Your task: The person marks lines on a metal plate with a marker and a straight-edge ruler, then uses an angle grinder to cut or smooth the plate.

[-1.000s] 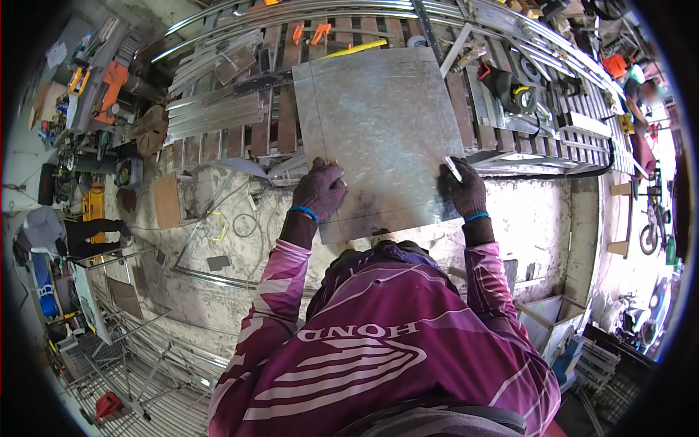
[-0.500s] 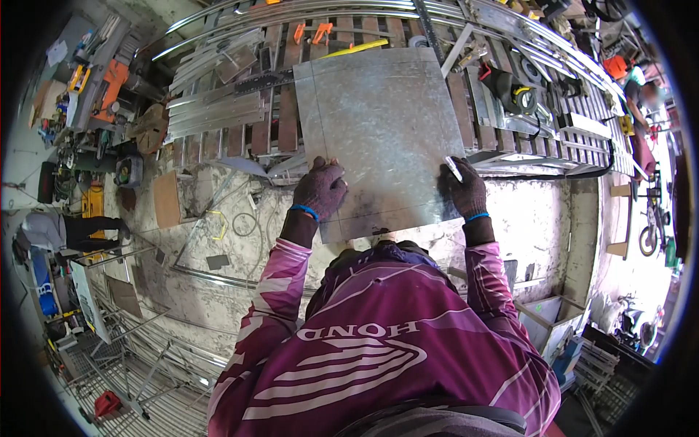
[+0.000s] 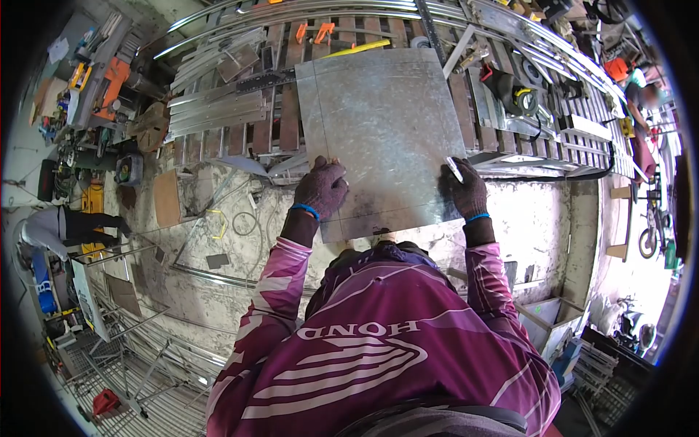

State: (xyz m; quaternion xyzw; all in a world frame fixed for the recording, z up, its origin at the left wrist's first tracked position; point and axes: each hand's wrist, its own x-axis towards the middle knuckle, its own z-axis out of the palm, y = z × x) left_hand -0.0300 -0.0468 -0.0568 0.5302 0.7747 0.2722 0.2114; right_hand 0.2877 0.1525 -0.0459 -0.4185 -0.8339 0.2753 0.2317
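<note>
A square grey metal sheet (image 3: 382, 124) extends from the bench edge toward my body, with thin dark lines drawn near its left and lower sides. Gripping its left edge is my left hand (image 3: 321, 191), in a dark knitted glove with the fingers curled on top. At the opposite edge, my gloved right hand (image 3: 466, 193) is closed on the sheet and also holds a slim white marker (image 3: 454, 169), pointing up and left. Both thumbs' exact contact is hard to make out. A dark ruler or square (image 3: 266, 81) lies by the sheet's upper left corner.
The slatted bench (image 3: 284, 135) carries metal strips (image 3: 218, 113), orange clamps (image 3: 324, 32), a yellow bar (image 3: 358, 48) and a tape measure (image 3: 524, 100). One person (image 3: 54, 227) bends at the left; another (image 3: 641, 109) is at far right. Metal frames (image 3: 145, 364) stand lower left.
The sheet and bench appear shifted very slightly right in view. Both hands keep their hold. At the left, the bending person has moved a little.
</note>
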